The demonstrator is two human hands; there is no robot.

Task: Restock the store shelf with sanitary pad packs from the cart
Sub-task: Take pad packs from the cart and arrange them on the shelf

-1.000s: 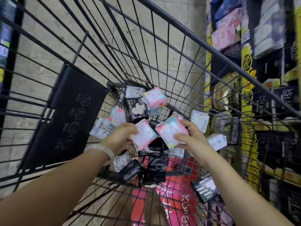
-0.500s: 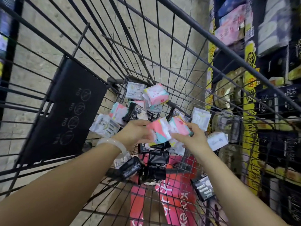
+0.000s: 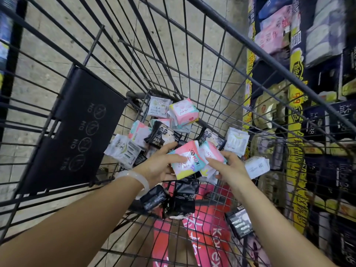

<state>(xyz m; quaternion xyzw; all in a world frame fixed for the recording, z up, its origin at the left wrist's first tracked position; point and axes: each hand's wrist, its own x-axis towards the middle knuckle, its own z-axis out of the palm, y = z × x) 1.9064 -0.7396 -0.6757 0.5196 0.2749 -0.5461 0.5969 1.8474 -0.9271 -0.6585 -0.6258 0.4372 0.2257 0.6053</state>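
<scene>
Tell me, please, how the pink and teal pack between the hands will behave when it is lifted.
The pink and teal pack looks soft: its wrapper creases under the left hand, so it probably flexes. It likely weighs little, since fingertips alone support it. The glossy film may slip against the second pack under the right hand.

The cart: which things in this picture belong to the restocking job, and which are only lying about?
Belong to the job:
- cart
- pink pack held in left hand
- second pink pack held in right hand
- loose packs in the cart, like the black pack
- store shelf

Lying about:
- black sign panel
- red banner
- white bracelet
</scene>
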